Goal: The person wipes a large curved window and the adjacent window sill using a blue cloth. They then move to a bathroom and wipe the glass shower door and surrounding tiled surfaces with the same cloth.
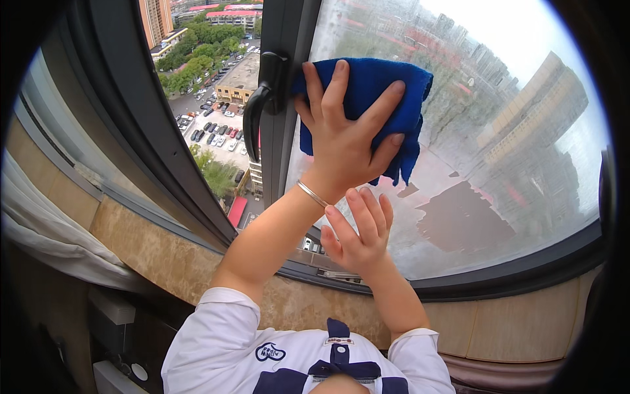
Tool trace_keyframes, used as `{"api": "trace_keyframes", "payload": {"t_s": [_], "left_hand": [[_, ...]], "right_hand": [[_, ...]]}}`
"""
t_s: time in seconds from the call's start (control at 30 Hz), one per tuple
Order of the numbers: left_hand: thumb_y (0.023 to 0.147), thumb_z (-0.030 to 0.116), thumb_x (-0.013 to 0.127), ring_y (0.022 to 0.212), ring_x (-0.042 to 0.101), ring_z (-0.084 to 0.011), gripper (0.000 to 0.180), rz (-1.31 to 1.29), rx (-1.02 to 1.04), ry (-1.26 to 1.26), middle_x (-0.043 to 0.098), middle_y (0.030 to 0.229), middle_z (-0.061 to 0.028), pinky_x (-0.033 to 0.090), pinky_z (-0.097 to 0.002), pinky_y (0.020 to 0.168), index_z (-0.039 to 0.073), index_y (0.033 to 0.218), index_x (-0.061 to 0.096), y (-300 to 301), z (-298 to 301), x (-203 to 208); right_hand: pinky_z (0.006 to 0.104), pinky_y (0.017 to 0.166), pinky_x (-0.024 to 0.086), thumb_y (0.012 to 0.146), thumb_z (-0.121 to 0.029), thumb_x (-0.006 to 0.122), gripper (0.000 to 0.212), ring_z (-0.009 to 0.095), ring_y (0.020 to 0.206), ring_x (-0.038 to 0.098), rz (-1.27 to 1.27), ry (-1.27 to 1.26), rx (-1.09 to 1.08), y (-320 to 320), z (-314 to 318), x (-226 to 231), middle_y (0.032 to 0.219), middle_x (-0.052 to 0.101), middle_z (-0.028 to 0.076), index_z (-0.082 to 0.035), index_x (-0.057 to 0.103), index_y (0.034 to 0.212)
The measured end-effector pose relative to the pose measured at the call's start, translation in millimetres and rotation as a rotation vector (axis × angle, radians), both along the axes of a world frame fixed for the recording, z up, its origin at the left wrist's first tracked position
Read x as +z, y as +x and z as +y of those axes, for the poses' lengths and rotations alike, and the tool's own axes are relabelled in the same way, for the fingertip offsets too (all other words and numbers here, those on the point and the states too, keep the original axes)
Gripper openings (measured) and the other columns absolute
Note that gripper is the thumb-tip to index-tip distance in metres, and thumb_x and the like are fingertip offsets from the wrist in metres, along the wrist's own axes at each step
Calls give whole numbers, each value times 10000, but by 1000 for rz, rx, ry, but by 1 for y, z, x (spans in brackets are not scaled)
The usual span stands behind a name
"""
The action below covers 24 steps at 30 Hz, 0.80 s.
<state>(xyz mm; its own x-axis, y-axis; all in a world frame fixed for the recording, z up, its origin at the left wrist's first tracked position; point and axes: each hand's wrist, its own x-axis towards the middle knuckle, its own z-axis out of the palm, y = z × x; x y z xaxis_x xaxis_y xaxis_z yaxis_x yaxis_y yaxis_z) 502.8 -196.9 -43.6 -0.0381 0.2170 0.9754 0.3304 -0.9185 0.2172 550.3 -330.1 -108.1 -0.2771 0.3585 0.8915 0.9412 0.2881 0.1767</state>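
Cloth (367, 82), blue and folded, with a ragged lower right edge, lies against the hazy glass pane (453, 144) just right of the black window handle (268, 82). The person's left hand (344, 134), also right of the handle, rests over the cloth with its fingers spread wide and its thumb apart, pressing the fabric to the glass. A silver bangle (312, 193) circles that wrist, below and to the right of the handle. Lower than the handle and further right, the right hand (364, 243) is raised, bare of any object, its fingers slightly bent and loosely parted; whether its fingertips touch anything cannot be told.

Right of the handle, the pane carries a milky, streaked film, with a darker, irregular patch (466, 217) low down. Left of the handle, parked cars (226, 131) and green trees (203, 59) show far below outside. Well below the handle runs a marbled brown sill (164, 243), and to its lower left hangs a pale curtain (65, 230).
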Motion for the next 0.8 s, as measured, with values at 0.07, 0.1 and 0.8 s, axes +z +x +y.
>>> {"api": "trace_keyframes", "payload": {"t_s": [0.07, 0.1, 0.8], "left_hand": [[857, 504, 655, 1409, 149, -607, 481, 38, 59, -5, 246, 1553, -196, 177, -803, 995, 438, 1329, 593, 3, 1, -13], [868, 526, 634, 1418, 145, -596, 469, 40, 44, -43, 236, 1569, -192, 163, -809, 1004, 444, 1329, 592, 5, -1, -27], [786, 549, 693, 1443, 74, -609, 567, -32, -15, -184, 188, 1599, -305, 29, -755, 1088, 304, 1295, 634, 14, -9, -183]], "right_hand": [[489, 1159, 285, 874, -228, 653, 311, 300, 1320, 506, 22, -3, 10, -2, 8, 1, 1383, 579, 121, -186, 677, 1181], [493, 1164, 276, 888, -239, 642, 309, 320, 1341, 480, 6, -16, 2, -1, 8, 0, 1398, 555, 144, -169, 663, 1189], [495, 1152, 262, 879, -269, 654, 327, 343, 1342, 453, 125, -292, -65, 16, -28, -65, 1426, 516, 174, -142, 685, 1179]]}}
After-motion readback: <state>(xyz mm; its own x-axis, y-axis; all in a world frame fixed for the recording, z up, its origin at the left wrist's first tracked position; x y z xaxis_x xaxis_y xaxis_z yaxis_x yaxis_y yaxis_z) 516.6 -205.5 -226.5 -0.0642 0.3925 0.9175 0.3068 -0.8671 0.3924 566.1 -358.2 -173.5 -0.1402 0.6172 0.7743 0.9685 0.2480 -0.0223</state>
